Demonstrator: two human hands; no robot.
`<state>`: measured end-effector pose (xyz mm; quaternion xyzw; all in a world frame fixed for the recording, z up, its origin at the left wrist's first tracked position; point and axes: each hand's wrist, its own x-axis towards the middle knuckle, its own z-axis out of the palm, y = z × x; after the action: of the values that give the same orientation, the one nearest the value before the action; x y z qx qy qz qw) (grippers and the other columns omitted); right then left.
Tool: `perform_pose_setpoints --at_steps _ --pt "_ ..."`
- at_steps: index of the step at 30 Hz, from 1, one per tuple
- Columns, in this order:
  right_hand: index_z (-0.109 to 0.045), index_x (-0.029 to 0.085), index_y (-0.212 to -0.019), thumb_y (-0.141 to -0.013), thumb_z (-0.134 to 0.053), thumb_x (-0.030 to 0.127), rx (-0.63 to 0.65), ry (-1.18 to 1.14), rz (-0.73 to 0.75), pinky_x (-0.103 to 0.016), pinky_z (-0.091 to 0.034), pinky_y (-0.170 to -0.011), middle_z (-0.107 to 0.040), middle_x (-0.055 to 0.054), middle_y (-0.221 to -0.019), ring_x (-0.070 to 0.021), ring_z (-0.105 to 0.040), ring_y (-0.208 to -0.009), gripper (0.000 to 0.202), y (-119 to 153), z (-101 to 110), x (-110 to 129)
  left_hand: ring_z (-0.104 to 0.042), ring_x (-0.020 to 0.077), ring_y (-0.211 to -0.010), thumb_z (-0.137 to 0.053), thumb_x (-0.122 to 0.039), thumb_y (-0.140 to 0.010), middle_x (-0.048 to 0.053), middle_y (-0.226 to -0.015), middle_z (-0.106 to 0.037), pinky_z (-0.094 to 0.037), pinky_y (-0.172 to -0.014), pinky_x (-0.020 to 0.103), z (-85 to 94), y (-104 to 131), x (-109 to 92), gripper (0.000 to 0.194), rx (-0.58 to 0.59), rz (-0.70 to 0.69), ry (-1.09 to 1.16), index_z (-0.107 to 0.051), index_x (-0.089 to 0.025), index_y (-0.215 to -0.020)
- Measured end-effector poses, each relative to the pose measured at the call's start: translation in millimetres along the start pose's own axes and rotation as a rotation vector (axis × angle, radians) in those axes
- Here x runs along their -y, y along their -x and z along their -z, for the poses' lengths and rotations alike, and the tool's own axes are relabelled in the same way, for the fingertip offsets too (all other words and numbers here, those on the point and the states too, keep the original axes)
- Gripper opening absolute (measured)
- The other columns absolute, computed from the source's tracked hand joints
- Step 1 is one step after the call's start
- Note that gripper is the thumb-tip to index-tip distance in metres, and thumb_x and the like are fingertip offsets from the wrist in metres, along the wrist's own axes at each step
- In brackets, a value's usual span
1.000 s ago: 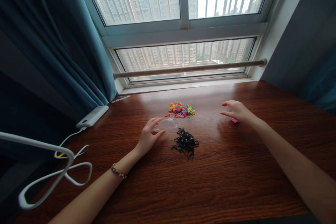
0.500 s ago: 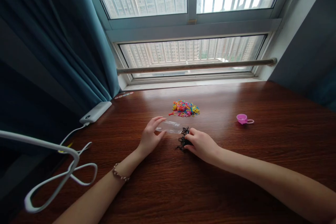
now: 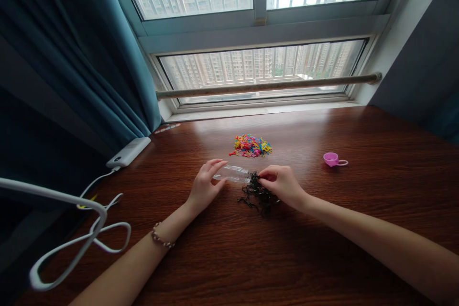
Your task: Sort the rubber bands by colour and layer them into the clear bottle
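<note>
A clear plastic bottle (image 3: 234, 173) lies on its side on the table, its mouth facing right. My left hand (image 3: 206, 182) grips the bottle's base end between thumb and fingers. At the mouth, my right hand (image 3: 283, 182) pinches some black rubber bands, its thumb and forefinger together. A loose heap of black rubber bands (image 3: 261, 198) lies below the right fingers and spreads toward me. Beyond the bottle sits a pile of colourful rubber bands (image 3: 251, 146), touched by neither hand.
On the right stands a pink cup with a loop handle (image 3: 332, 159). A white power bank (image 3: 129, 152) with a white cable (image 3: 96, 222) is at the left, beside the blue curtain (image 3: 107, 57). The window and rail (image 3: 268, 86) close off the table's back.
My right hand has lifted slightly up and right, from over the black rubber bands to the bottle's mouth, uncovering more of the heap. My left hand stays on the bottle.
</note>
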<state>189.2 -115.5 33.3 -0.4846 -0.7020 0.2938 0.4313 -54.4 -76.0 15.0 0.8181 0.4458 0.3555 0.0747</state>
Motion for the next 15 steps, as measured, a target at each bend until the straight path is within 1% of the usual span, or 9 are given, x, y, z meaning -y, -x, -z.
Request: perform_pose_setpoints --at_steps 2,4,6,8,11,13,15 --pt "-0.068 0.015 -0.074 -0.068 -0.063 0.021 -0.03 -0.176 -0.111 -0.025 -0.045 -0.06 -0.067 -0.004 -0.071 -0.0155 -0.059 -0.065 0.01 -3 1 1 -0.048 0.0208 -0.108 -0.057 -0.018 -0.074 0.004 -0.117 -0.05 -0.04 -0.096 0.039 -0.3 0 0 0.042 0.003 -0.002 -0.007 -0.052 -0.027 -0.115" --pt "-0.068 0.014 -0.074 -0.065 -0.067 0.025 -0.024 -0.366 -0.203 -0.025 -0.045 -0.06 -0.067 -0.004 -0.07 -0.0157 -0.06 -0.064 0.015 -5 1 1 -0.048 0.0209 -0.108 -0.058 -0.018 -0.074 0.005 -0.116 -0.05 -0.04 -0.096 0.04 -0.8 0 -1 0.042 0.006 -0.005 -0.007 -0.052 -0.027 -0.115" --pt "-0.068 0.014 -0.074 -0.062 -0.069 0.028 -0.007 -0.53 -0.264 -0.026 -0.046 -0.06 -0.066 -0.004 -0.069 -0.0148 -0.06 -0.062 0.019 -7 1 2 -0.048 0.0208 -0.108 -0.058 -0.019 -0.074 0.005 -0.116 -0.05 -0.04 -0.096 0.04 -1.7 1 -4 0.043 0.012 -0.008 0.003 -0.051 -0.027 -0.116" --pt "-0.068 0.014 -0.074 -0.06 -0.071 0.03 0.004 -0.636 -0.298 -0.026 -0.046 -0.062 -0.066 -0.003 -0.069 -0.014 -0.06 -0.062 0.022 -7 0 3 -0.049 0.0205 -0.107 -0.058 -0.02 -0.075 0.005 -0.116 -0.05 -0.041 -0.095 0.039 -2.7 2 -8 0.043 0.024 -0.01 0.017 -0.05 -0.027 -0.116" --pt "-0.068 0.014 -0.074 -0.059 -0.071 0.031 0.002 -0.649 -0.285 -0.026 -0.047 -0.063 -0.066 -0.003 -0.069 -0.0139 -0.059 -0.063 0.023 -5 -1 4 -0.049 0.0203 -0.106 -0.059 -0.022 -0.074 0.005 -0.115 -0.05 -0.043 -0.094 0.039 -3.7 4 -14 0.043 0.04 -0.014 0.019 -0.05 -0.026 -0.116" --pt "-0.067 0.014 -0.074 -0.061 -0.071 0.03 -0.022 -0.576 -0.23 -0.026 -0.047 -0.062 -0.066 -0.003 -0.07 -0.0143 -0.059 -0.064 0.021 -4 -1 5 -0.05 0.0204 -0.105 -0.059 -0.023 -0.074 0.005 -0.114 -0.051 -0.044 -0.092 0.039 -3.8 5 -16 0.043 0.046 -0.02 0.008 -0.05 -0.026 -0.116" --pt "-0.067 0.015 -0.072 -0.064 -0.068 0.028 -0.059 -0.449 -0.142 -0.026 -0.047 -0.063 -0.065 -0.004 -0.073 -0.0147 -0.059 -0.066 0.015 -2 -1 5 -0.051 0.0207 -0.104 -0.06 -0.025 -0.074 0.005 -0.113 -0.052 -0.045 -0.09 0.038 -3.5 6 -18 0.043 0.048 -0.031 -0.013 -0.05 -0.026 -0.116"
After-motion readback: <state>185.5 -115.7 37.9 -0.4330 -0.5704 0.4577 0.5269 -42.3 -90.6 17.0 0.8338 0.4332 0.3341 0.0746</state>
